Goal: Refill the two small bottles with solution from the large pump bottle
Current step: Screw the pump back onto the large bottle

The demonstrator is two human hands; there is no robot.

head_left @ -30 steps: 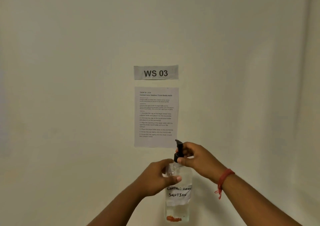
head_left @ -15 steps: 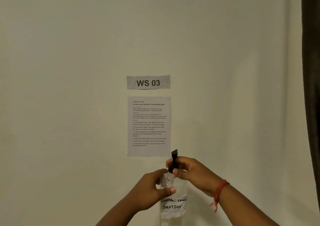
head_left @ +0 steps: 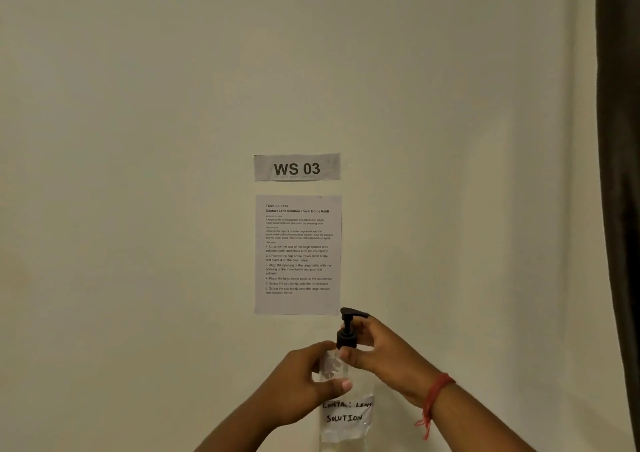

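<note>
Hands [head_left: 346,365] around pump bottle [head_left: 346,413]

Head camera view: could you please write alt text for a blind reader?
Two hands hold a large clear plastic pump bottle: left hand grips its shoulder, right hand grips the black pump collar. Behind, a printed instruction sheet hangs on a cream wall.

The light is dim and warm, my view yellowish overall; the wall [head_left: 138,139] shades darker toward the corners; the small print looks soft, slightly grainy.
</note>
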